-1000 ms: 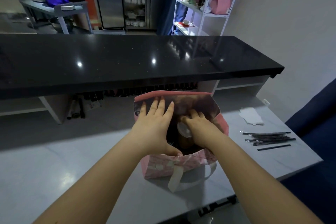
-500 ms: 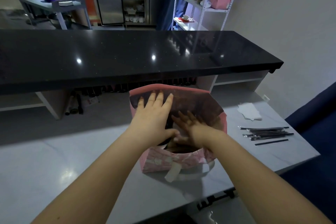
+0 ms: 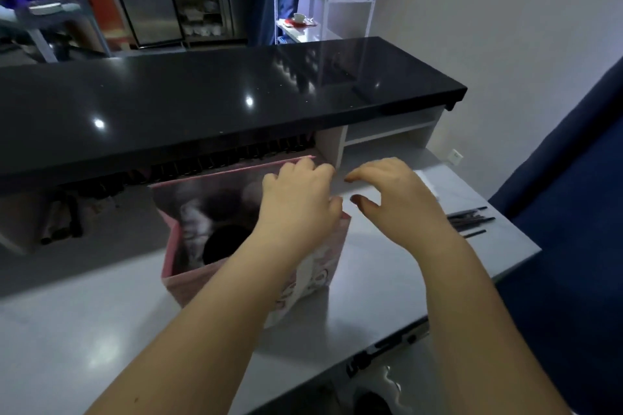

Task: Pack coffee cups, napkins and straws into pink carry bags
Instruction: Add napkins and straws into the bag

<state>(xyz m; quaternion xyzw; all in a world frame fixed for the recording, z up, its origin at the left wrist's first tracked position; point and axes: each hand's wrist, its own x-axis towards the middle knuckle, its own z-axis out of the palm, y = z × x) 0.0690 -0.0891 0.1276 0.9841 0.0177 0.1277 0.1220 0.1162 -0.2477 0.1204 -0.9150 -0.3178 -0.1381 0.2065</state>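
Left hand point(image 3: 296, 202) shifted to far right rim of bag point(image 3: 188, 283), fingers curled over it, gripping. Right hand point(image 3: 387, 199) now out of bag, hovering just right of the grip, loosely curled, empty. One pink bag, open, upright on counter point(image 3: 101, 330); one dark cup point(image 3: 226, 242) inside, below the grip. Black straws point(image 3: 470, 221) farther right: blurred, uncounted.

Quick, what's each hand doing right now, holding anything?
Left hand: fingers curled at the pink bag rim; grip cannot be told.
Right hand: open, loosely curled, holding nothing.
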